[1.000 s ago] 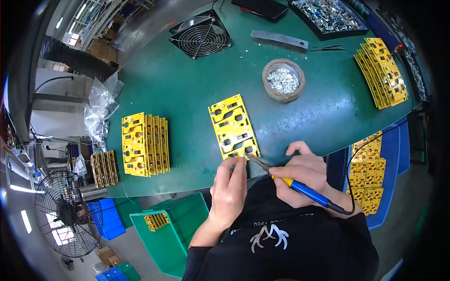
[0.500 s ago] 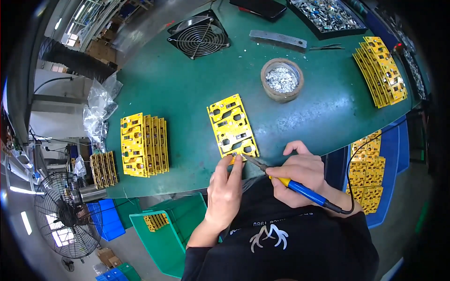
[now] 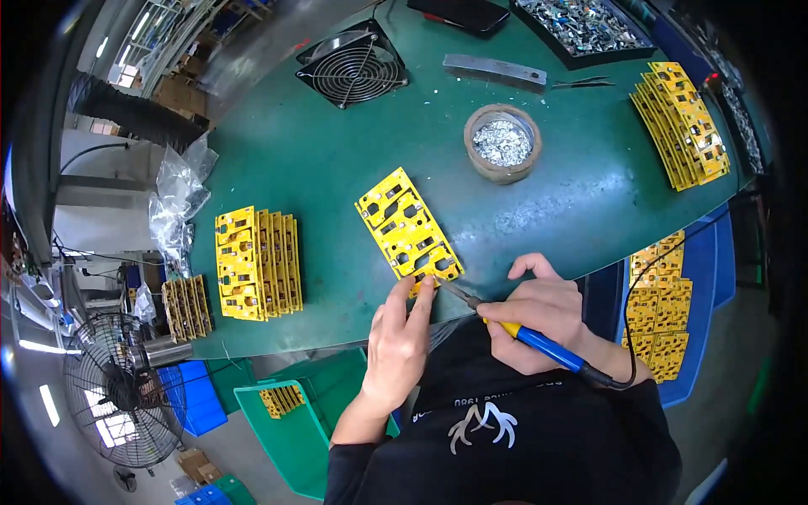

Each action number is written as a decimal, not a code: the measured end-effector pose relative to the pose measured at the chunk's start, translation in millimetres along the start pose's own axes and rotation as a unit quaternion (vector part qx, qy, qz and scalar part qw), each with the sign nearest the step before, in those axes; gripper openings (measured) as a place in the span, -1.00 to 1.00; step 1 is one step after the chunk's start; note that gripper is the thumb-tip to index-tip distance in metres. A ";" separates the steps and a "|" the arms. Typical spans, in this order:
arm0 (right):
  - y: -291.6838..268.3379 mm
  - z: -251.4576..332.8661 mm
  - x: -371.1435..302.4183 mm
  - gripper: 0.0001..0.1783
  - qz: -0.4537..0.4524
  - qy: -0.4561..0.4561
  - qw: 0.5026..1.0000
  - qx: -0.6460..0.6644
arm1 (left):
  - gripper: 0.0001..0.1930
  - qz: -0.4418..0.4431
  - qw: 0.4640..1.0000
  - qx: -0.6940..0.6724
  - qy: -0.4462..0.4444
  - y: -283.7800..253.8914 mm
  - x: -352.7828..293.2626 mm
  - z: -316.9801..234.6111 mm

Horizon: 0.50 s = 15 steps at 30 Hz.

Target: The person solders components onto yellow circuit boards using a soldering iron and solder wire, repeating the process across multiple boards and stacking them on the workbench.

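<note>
A yellow circuit board (image 3: pixel 406 225) with cut-outs and small dark parts lies tilted on the green table. My left hand (image 3: pixel 397 343) grips its near end, two fingers on top of the board and the thumb hidden. In my right hand (image 3: pixel 539 320) is a soldering iron (image 3: pixel 547 347) with a blue and yellow handle, held like a pen. Its tip meets or hovers just over the board's near edge, close to my left fingertips; contact is too small to tell. A cord runs from the handle's end.
Stacked yellow boards stand at left (image 3: pixel 257 264) and far right (image 3: pixel 680 126). Beyond the board are a round pot of silvery scraps (image 3: pixel 502 145), a small fan (image 3: pixel 352 67), a metal bar (image 3: pixel 495 71), tweezers (image 3: pixel 583 82) and a black tray of scraps (image 3: pixel 582 29). Below sit green (image 3: pixel 286 438) and blue (image 3: pixel 703 337) bins.
The board has turned counterclockwise, its far end swinging left, while my left fingers stay on its near end. My right hand and the soldering iron have hardly moved.
</note>
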State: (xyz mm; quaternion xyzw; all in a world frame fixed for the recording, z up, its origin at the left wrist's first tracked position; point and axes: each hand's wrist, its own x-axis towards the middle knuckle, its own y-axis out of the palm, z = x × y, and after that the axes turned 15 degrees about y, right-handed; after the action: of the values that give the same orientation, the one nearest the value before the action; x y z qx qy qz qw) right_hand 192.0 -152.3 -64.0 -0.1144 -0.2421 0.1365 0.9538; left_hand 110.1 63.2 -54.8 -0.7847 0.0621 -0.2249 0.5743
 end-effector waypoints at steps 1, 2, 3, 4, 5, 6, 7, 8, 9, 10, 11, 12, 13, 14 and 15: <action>-1.0 0.0 0.5 -0.68 0.000 -0.003 1.000 0.004 | -0.37 0.002 1.000 -0.001 -0.001 -0.5 0.2 0.0; -3.3 -0.1 0.9 -0.68 -0.005 -0.004 1.000 0.009 | -0.37 0.011 1.000 0.000 -0.009 -1.0 0.6 -0.1; -5.4 -0.4 1.4 -0.68 -0.011 -0.001 1.000 0.013 | -0.37 0.004 1.000 -0.002 -0.002 -1.5 1.0 -0.2; -6.6 -0.8 1.8 -0.68 -0.009 -0.004 1.000 0.015 | -0.37 0.003 1.000 0.001 -0.001 -2.2 1.3 -0.5; -7.8 -1.5 2.4 -0.68 -0.020 -0.005 1.000 0.007 | -0.37 0.012 1.000 0.005 -0.008 -2.7 1.8 -0.7; -9.2 -2.2 2.8 -0.67 -0.032 -0.003 0.999 -0.004 | -0.37 0.002 1.000 0.003 0.002 -3.3 2.5 -0.7; -10.7 -2.7 3.0 -0.67 -0.033 0.002 0.999 0.002 | -0.38 0.011 1.000 -0.003 -0.008 -3.9 3.0 -0.6; -11.8 -3.7 3.3 -0.67 -0.034 -0.003 0.999 0.005 | -0.38 0.025 0.999 -0.007 -0.024 -3.9 3.9 -0.5; -12.6 -4.6 3.6 -0.68 -0.034 -0.004 0.999 0.005 | -0.38 0.020 1.000 -0.009 -0.016 -3.7 4.9 -0.2; -13.0 -5.2 3.8 -0.69 -0.038 -0.003 0.999 0.005 | -0.38 0.006 1.000 -0.002 -0.005 -3.4 6.1 0.5; -13.0 -5.6 3.8 -0.69 -0.035 -0.005 0.999 0.005 | -0.39 0.003 1.000 0.008 -0.001 -3.1 7.3 1.2; -12.9 -5.8 3.6 -0.69 -0.034 -0.002 0.999 0.009 | -0.39 -0.008 1.000 0.006 0.006 -3.7 7.8 1.4; -12.7 -5.8 3.4 -0.69 -0.037 0.004 0.999 0.014 | -0.40 -0.003 1.000 0.005 0.002 -4.7 7.9 1.4; -12.1 -5.5 3.0 -0.69 -0.034 0.002 0.999 0.014 | -0.41 0.007 1.000 0.008 -0.008 -5.3 8.4 1.4; -10.7 -5.1 2.6 -0.68 -0.031 0.003 0.999 0.018 | -0.41 0.003 1.000 0.004 -0.002 -5.5 9.0 1.2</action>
State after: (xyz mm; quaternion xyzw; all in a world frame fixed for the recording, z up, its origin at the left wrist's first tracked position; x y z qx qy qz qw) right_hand 198.9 -162.3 -64.2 -0.0906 -0.2398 0.1110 0.9602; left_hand 117.7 62.9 -47.5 -0.7824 0.0626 -0.2220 0.5785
